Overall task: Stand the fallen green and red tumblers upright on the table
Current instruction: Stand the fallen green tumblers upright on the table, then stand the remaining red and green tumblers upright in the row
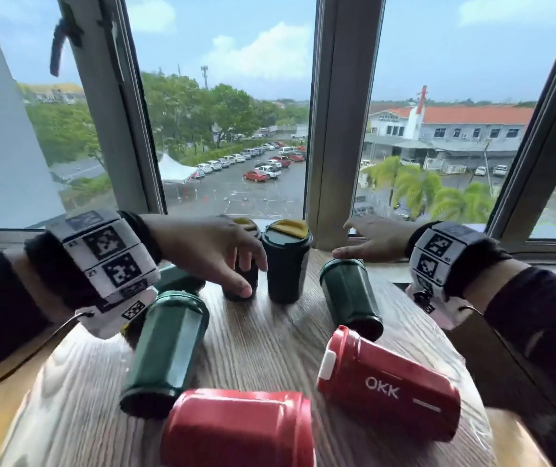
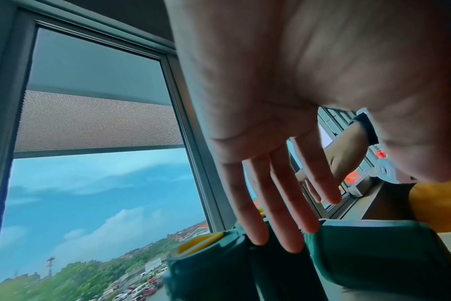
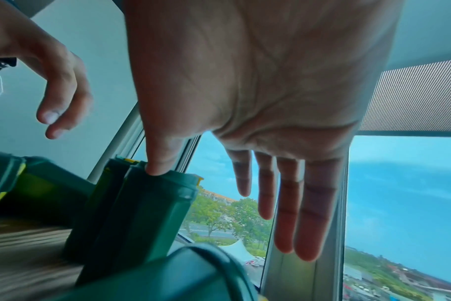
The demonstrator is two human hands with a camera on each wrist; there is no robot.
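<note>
Both grips are released: the left hand [image 1: 209, 251] hangs with relaxed fingers in front of an upright green tumbler [image 1: 244, 261] at frame centre, possibly brushing it, and the right hand [image 1: 376, 239] is spread flat, holding nothing, above the lid end of a fallen green tumbler [image 1: 350, 294] right of centre. A second upright green tumbler [image 1: 286, 264] stands between the hands, just beside the first.

Still lying on the tabletop [image 1: 259, 345]: another green one [image 1: 165, 352] lower left, a red tumbler [image 1: 236, 429] at bottom centre, and a red one marked OKK [image 1: 387, 389] lower right.

The likely step is raising the green tumbler under the right hand. It would go best if the fingers wrapped the body near the lid, pivoted it up on its base, and set it clear of the standing pair, since a knock there could topple them. The sides look faceted and smooth, so a firm wrap beats a fingertip pinch. The left hand could steady the upright ones meanwhile.
</note>
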